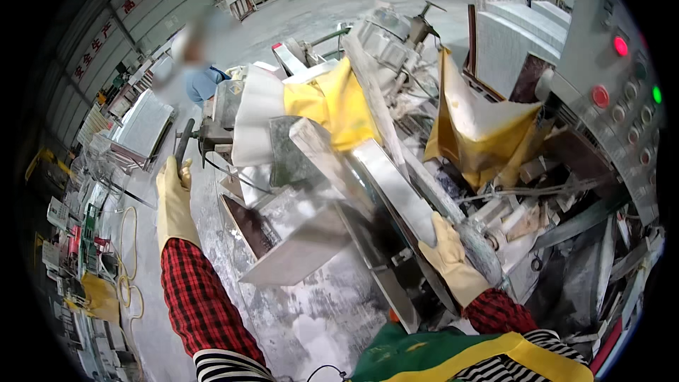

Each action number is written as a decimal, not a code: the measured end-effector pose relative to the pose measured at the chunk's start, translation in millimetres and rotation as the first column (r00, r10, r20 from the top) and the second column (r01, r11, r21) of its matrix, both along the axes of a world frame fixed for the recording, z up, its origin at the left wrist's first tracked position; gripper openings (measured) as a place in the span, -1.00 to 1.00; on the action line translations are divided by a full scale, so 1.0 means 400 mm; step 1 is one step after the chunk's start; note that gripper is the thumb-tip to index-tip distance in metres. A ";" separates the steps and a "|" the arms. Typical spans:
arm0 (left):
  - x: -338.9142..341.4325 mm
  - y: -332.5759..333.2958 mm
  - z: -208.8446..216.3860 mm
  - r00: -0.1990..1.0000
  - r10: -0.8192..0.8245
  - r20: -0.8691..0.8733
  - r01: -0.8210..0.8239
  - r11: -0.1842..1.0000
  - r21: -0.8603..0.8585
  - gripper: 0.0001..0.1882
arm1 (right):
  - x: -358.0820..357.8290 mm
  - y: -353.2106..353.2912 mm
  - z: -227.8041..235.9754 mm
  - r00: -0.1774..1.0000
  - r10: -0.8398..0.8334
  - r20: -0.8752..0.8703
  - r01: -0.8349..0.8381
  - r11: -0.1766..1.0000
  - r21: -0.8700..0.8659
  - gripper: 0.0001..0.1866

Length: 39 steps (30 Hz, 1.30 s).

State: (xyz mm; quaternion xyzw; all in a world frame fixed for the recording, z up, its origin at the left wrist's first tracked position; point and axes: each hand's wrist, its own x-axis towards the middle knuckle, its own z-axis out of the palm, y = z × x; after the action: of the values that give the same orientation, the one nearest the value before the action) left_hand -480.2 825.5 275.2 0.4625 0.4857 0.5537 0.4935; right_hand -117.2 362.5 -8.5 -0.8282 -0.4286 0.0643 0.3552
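Note:
Both my hands wear cream rubber gloves. My left hand [175, 187] is closed round the lower end of a dark crank handle [185, 140], which juts from the left side of a machine [218, 124]. My right hand [450, 258] grips the near end of a long pale stone strip [396, 187], its fingertips partly hidden by the strip. This strip lies along the machine's narrow bed and runs away under a yellow cloth cover [336, 102]. Beside the bed, a flat grey slab [293, 251] leans at a slant.
On the right stands a control panel [622, 99] with lit red and green buttons. A yellow-and-white sheet [477, 120] hangs over broken stone pieces [520, 223]. Beyond the machine a person in blue [204, 83] is near stacked slabs [141, 124]. A yellow hose [127, 269] lies on the left floor.

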 end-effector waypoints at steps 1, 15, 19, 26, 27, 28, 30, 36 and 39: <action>0.005 -0.023 -0.004 1.000 0.004 -0.006 -0.004 1.000 -0.006 -0.68 | 0.009 0.007 0.009 0.997 -0.004 -0.075 -0.004 0.995 -0.104 -0.09; 0.027 0.302 -0.017 0.989 -0.144 0.038 0.142 0.989 0.049 -0.67 | -0.034 0.038 0.041 0.984 -0.169 -0.048 0.149 0.949 -0.279 -0.05; 0.048 0.420 -0.047 0.988 -0.156 0.022 0.156 0.988 0.021 -0.64 | -0.045 0.079 0.054 0.964 -0.265 0.001 0.250 0.909 -0.334 -0.07; 0.089 0.514 -0.083 0.983 -0.180 0.041 0.183 0.981 -0.068 -0.66 | -0.080 0.116 0.128 0.960 -0.272 0.068 0.269 0.824 -0.499 -0.03; 0.089 0.520 -0.100 0.981 -0.191 0.044 0.192 0.981 -0.009 -0.71 | -0.078 0.129 0.152 0.958 -0.284 0.043 0.260 0.792 -0.553 -0.01; 0.090 0.526 -0.118 0.978 -0.202 0.047 0.200 0.979 0.050 -0.74 | -0.078 0.139 0.162 0.954 -0.298 0.021 0.249 0.756 -0.606 0.01; 0.098 0.560 -0.135 0.983 -0.170 -0.074 0.182 0.963 0.198 -0.77 | -0.058 0.114 0.122 0.965 -0.263 0.021 0.227 0.784 -0.577 0.10; 0.043 0.627 -0.225 0.875 -0.044 -0.481 0.368 0.706 0.605 -0.73 | -0.080 0.156 0.182 0.950 -0.310 0.035 0.242 0.662 -0.710 0.15; 0.065 0.589 -0.172 0.958 -0.259 0.123 0.265 0.964 -0.038 -0.73 | -0.065 0.149 0.180 0.956 -0.291 0.025 0.210 0.626 -0.751 0.20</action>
State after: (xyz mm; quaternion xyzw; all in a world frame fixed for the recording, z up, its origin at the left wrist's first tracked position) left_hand -454.2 1061.1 206.3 0.4761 0.4053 0.4964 0.6023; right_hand -143.1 422.0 63.3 -0.9475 -0.2267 0.2251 0.0107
